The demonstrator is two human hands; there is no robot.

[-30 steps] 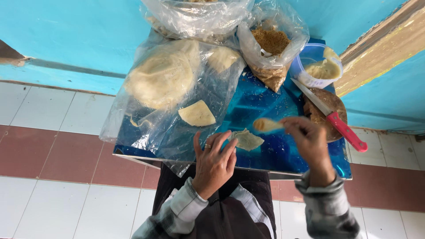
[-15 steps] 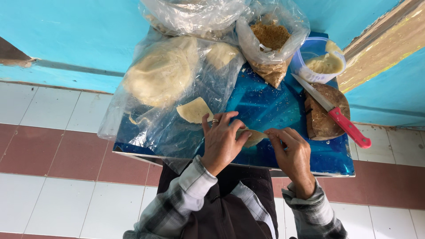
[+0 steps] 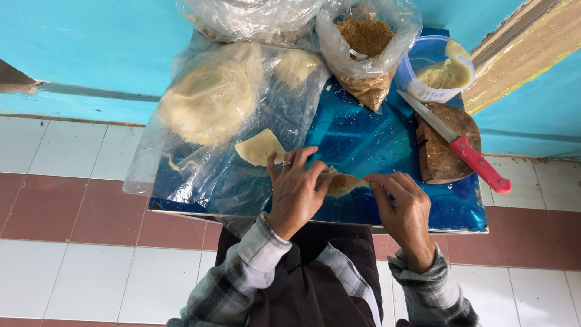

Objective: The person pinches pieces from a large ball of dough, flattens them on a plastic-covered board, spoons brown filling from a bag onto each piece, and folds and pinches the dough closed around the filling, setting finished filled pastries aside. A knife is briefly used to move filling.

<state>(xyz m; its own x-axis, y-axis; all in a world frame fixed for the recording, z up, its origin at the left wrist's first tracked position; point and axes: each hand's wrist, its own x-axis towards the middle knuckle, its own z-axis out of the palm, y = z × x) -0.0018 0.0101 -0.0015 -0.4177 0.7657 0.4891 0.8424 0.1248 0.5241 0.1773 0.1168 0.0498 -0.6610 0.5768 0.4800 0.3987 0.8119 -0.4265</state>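
My left hand and my right hand both pinch a small pale pastry wrapper with brown filling on it, lying on the blue tabletop. The left fingers fold its left edge, the right fingertips hold its right corner. A ring sits on a left finger. Another triangular wrapper piece lies just left of my left hand, on clear plastic.
A clear bag holds a round stack of pale wrappers. A bag of brown crumbly filling stands behind. A plastic tub of pale paste sits at the back right, beside a round wooden block with a red-handled knife across it.
My right hand has come down from holding a spoonful of filling above the table to the wrapper. Both hands now close on the wrapper and fold it.
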